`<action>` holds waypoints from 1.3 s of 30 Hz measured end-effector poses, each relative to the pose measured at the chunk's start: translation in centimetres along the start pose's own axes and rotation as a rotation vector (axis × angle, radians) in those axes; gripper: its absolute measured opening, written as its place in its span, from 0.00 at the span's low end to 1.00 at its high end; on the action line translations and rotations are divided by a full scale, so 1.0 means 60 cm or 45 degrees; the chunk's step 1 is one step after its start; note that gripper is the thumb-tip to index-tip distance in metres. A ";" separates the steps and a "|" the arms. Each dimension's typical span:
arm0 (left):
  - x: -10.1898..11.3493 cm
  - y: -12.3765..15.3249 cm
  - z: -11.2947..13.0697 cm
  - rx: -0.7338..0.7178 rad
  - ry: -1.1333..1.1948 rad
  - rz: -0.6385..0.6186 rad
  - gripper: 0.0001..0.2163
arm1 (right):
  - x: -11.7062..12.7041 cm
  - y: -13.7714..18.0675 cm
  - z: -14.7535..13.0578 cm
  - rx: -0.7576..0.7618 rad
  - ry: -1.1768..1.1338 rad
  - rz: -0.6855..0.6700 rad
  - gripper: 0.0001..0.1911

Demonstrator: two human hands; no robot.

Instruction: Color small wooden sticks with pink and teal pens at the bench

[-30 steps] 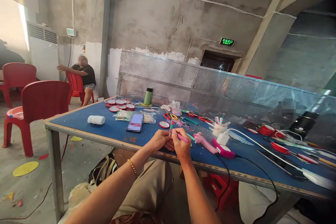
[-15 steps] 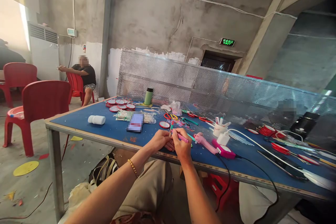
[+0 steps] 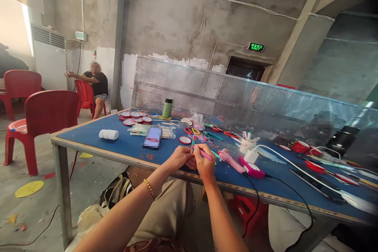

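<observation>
My left hand [image 3: 180, 158] is closed at the table's front edge around a thin stick with a red and green upper end [image 3: 193, 141]. Pressed close beside it, my right hand [image 3: 206, 165] grips a pink pen-like tool [image 3: 206, 154], whose tip is hidden between the fingers. Just beyond the hands lies a small round red-rimmed disc [image 3: 185, 140]. To the right of my right hand is a pink hot-air or glue tool [image 3: 230, 160] with a cord.
On the blue table [image 3: 136, 157] stand a white bottle [image 3: 108, 134] lying on its side, a phone [image 3: 152, 138], a green tumbler [image 3: 167, 108] and a cup of pens [image 3: 247, 143]. Cables run across the right side. A perforated metal screen [image 3: 189, 84] borders the back. A person [image 3: 96, 82] sits far left.
My hands and the things in them look nearly the same. The seated person's arms and head have shifted slightly.
</observation>
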State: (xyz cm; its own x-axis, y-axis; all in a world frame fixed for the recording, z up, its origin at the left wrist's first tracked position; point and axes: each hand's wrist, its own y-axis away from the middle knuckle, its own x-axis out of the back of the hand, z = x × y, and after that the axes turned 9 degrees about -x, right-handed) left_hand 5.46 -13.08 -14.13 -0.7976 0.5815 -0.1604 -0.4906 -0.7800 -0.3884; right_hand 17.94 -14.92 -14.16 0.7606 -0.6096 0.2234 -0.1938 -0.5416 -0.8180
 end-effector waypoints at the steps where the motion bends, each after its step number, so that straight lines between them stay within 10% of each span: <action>1: 0.000 0.000 0.000 0.002 -0.003 0.001 0.19 | 0.000 0.000 0.000 0.002 0.004 -0.005 0.10; 39: 0.001 0.002 0.001 -0.009 0.020 -0.029 0.20 | 0.001 0.001 -0.002 0.007 0.050 0.071 0.12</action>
State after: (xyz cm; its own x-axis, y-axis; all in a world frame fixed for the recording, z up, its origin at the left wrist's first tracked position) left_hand 5.31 -13.13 -14.12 -0.7804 0.6030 -0.1655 -0.5063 -0.7647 -0.3986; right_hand 17.91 -15.09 -14.13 0.7237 -0.6610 0.1982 -0.2318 -0.5034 -0.8324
